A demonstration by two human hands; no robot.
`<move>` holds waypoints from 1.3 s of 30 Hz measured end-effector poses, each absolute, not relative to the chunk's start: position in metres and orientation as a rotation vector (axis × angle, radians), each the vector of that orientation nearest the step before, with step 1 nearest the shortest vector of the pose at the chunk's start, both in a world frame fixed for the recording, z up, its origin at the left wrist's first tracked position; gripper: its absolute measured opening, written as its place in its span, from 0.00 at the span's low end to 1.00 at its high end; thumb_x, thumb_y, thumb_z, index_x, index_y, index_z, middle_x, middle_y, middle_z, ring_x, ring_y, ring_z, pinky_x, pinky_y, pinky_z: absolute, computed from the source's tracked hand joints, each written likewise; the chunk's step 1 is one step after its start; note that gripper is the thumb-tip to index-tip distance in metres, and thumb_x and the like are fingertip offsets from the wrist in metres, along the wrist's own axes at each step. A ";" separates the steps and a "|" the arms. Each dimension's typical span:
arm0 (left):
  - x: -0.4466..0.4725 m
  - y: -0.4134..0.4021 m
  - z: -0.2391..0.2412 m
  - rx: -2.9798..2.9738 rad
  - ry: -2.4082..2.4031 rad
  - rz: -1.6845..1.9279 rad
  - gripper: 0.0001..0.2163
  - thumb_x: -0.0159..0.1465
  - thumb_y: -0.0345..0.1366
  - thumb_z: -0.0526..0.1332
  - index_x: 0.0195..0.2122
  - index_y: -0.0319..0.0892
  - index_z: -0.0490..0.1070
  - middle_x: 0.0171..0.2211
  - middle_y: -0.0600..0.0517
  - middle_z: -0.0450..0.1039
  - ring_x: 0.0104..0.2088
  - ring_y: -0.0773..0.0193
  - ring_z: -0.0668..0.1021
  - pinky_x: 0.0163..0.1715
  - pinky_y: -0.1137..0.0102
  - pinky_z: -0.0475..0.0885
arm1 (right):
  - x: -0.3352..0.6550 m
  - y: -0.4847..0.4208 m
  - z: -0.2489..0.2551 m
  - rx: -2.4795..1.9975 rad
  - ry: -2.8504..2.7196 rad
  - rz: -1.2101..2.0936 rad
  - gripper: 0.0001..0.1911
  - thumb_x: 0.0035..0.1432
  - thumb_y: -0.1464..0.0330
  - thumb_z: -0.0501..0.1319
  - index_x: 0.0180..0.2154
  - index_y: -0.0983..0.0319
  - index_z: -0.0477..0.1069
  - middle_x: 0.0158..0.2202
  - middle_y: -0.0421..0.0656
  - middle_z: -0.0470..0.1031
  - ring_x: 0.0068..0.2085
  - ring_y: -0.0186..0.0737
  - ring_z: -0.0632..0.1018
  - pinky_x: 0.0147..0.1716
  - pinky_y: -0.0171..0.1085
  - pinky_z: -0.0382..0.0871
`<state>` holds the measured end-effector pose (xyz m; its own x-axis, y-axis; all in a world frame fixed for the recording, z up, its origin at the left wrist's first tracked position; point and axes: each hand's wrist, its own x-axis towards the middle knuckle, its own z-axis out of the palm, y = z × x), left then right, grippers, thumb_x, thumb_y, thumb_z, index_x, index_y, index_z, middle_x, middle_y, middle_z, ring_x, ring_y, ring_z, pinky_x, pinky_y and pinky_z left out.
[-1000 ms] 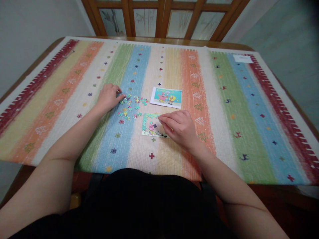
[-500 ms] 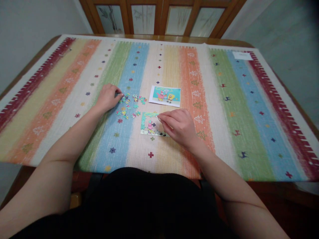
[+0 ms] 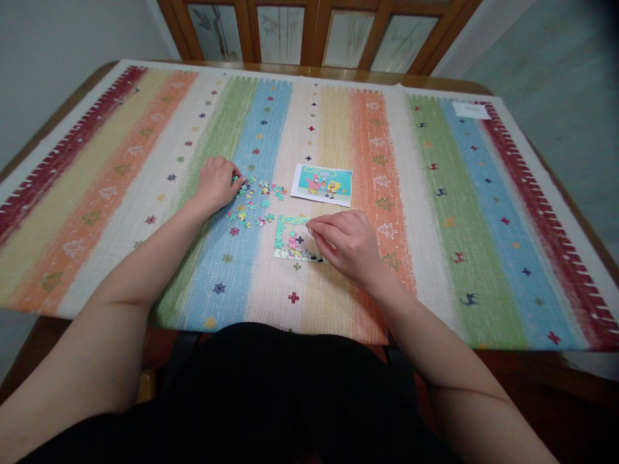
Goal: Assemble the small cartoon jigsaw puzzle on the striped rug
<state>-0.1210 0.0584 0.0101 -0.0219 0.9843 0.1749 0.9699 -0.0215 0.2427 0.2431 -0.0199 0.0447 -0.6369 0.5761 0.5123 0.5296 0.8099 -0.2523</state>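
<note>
A small, partly built jigsaw puzzle (image 3: 291,239) lies on a striped cloth (image 3: 435,212) in front of me. My right hand (image 3: 345,241) rests on its right side, fingers curled and pinched at the top edge; what they hold is too small to name. Loose puzzle pieces (image 3: 251,203) are scattered to the left of the puzzle. My left hand (image 3: 216,182) sits at the left edge of that scatter, fingertips pinched on the pieces. A cartoon reference picture (image 3: 322,183) lies just beyond the puzzle.
The striped cloth covers a wooden table (image 3: 435,82). A white label (image 3: 471,110) lies at the far right corner. A wooden-framed screen (image 3: 314,32) stands behind the table. My dark clothing (image 3: 290,386) fills the near edge.
My left hand has shifted slightly right into the loose pieces. My right hand stays at the puzzle's top right edge. The view has tilted a little.
</note>
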 end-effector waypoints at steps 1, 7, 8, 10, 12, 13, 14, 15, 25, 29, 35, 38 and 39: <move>-0.119 0.059 0.012 2.177 2.171 0.444 0.11 0.71 0.45 0.61 0.42 0.42 0.74 0.50 0.37 0.73 0.56 0.40 0.71 0.59 0.46 0.66 | 0.243 -0.020 0.045 -0.822 -2.409 0.115 0.12 0.76 0.69 0.58 0.48 0.56 0.81 0.47 0.44 0.85 0.45 0.47 0.80 0.45 0.48 0.63; -0.113 0.062 0.019 2.317 2.148 0.380 0.13 0.75 0.42 0.54 0.43 0.40 0.75 0.50 0.36 0.75 0.62 0.35 0.69 0.62 0.41 0.61 | 0.243 -0.020 0.044 -0.787 -2.395 0.105 0.12 0.77 0.68 0.58 0.48 0.58 0.81 0.47 0.45 0.86 0.45 0.46 0.81 0.45 0.47 0.63; -0.113 0.062 0.020 2.319 2.140 0.413 0.13 0.75 0.42 0.55 0.42 0.41 0.76 0.49 0.37 0.75 0.62 0.35 0.69 0.63 0.42 0.61 | 0.243 -0.020 0.044 -0.786 -2.392 0.099 0.12 0.77 0.68 0.58 0.48 0.58 0.81 0.47 0.45 0.86 0.44 0.46 0.81 0.45 0.47 0.63; -0.113 0.062 0.024 2.309 2.122 0.518 0.12 0.75 0.42 0.57 0.40 0.43 0.76 0.48 0.39 0.76 0.61 0.38 0.70 0.62 0.45 0.62 | 0.244 -0.019 0.043 -0.794 -2.386 0.095 0.12 0.77 0.67 0.58 0.48 0.58 0.82 0.47 0.45 0.86 0.44 0.47 0.81 0.45 0.47 0.63; -0.108 0.058 0.030 2.262 2.073 0.672 0.11 0.74 0.43 0.60 0.38 0.44 0.76 0.43 0.42 0.78 0.55 0.44 0.75 0.59 0.51 0.66 | 0.244 -0.017 0.041 -0.816 -2.372 0.114 0.13 0.77 0.67 0.58 0.47 0.58 0.82 0.46 0.46 0.86 0.45 0.47 0.81 0.45 0.48 0.64; -0.102 0.054 0.034 2.221 2.021 0.754 0.10 0.73 0.43 0.61 0.37 0.44 0.76 0.39 0.44 0.78 0.50 0.49 0.77 0.56 0.54 0.69 | 0.244 -0.017 0.040 -0.834 -2.358 0.142 0.13 0.76 0.66 0.57 0.46 0.58 0.82 0.45 0.46 0.86 0.45 0.48 0.82 0.45 0.48 0.65; -0.095 0.047 0.038 2.154 1.956 0.844 0.10 0.72 0.43 0.62 0.37 0.45 0.77 0.33 0.47 0.78 0.43 0.54 0.79 0.51 0.59 0.71 | 0.244 -0.017 0.039 -0.856 -2.341 0.186 0.14 0.76 0.66 0.57 0.46 0.58 0.82 0.44 0.46 0.86 0.45 0.48 0.82 0.45 0.47 0.66; -0.085 0.040 0.043 2.074 1.867 0.910 0.10 0.73 0.43 0.62 0.39 0.45 0.77 0.30 0.50 0.78 0.36 0.59 0.79 0.46 0.63 0.72 | 0.244 -0.017 0.038 -0.884 -2.321 0.246 0.14 0.76 0.65 0.57 0.45 0.58 0.82 0.43 0.46 0.86 0.45 0.48 0.82 0.45 0.47 0.67; -0.019 -0.025 0.057 1.808 1.097 0.764 0.11 0.66 0.44 0.70 0.40 0.40 0.80 0.35 0.50 0.84 0.36 0.65 0.85 0.39 0.71 0.77 | 0.236 -0.021 0.037 -0.958 -2.336 0.625 0.13 0.73 0.66 0.61 0.52 0.58 0.82 0.44 0.48 0.85 0.46 0.49 0.82 0.49 0.47 0.72; -0.026 -0.021 0.045 1.701 0.941 0.665 0.10 0.68 0.42 0.68 0.44 0.42 0.74 0.36 0.49 0.84 0.38 0.64 0.86 0.41 0.70 0.77 | 0.236 -0.022 0.037 -0.938 -2.366 0.627 0.14 0.74 0.66 0.61 0.54 0.59 0.81 0.46 0.49 0.85 0.48 0.50 0.81 0.51 0.48 0.71; -0.026 -0.023 0.041 1.676 0.795 0.631 0.09 0.72 0.39 0.63 0.49 0.45 0.64 0.36 0.52 0.83 0.38 0.65 0.84 0.38 0.71 0.74 | 0.234 -0.022 0.037 -0.896 -2.345 0.684 0.14 0.76 0.64 0.58 0.50 0.58 0.81 0.44 0.48 0.84 0.47 0.49 0.80 0.51 0.48 0.69; -0.022 -0.027 0.042 1.623 0.755 0.614 0.09 0.73 0.39 0.62 0.50 0.45 0.63 0.37 0.51 0.83 0.38 0.64 0.84 0.39 0.70 0.76 | 0.230 -0.022 0.036 -0.875 -2.276 0.729 0.14 0.76 0.62 0.57 0.44 0.59 0.80 0.42 0.47 0.83 0.45 0.48 0.79 0.49 0.47 0.68; -0.020 -0.027 0.042 1.602 0.747 0.611 0.10 0.73 0.39 0.62 0.49 0.45 0.63 0.37 0.51 0.83 0.38 0.64 0.85 0.39 0.70 0.76 | 0.229 -0.022 0.036 -0.868 -2.253 0.750 0.13 0.76 0.62 0.58 0.42 0.59 0.79 0.41 0.46 0.83 0.45 0.47 0.79 0.49 0.46 0.68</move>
<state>-0.0202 -0.0275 0.0419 0.6550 0.7554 -0.0194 0.1312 -0.0884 0.9874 0.2290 -0.0219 0.0364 -0.6035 0.7270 0.3275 0.3856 0.6256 -0.6782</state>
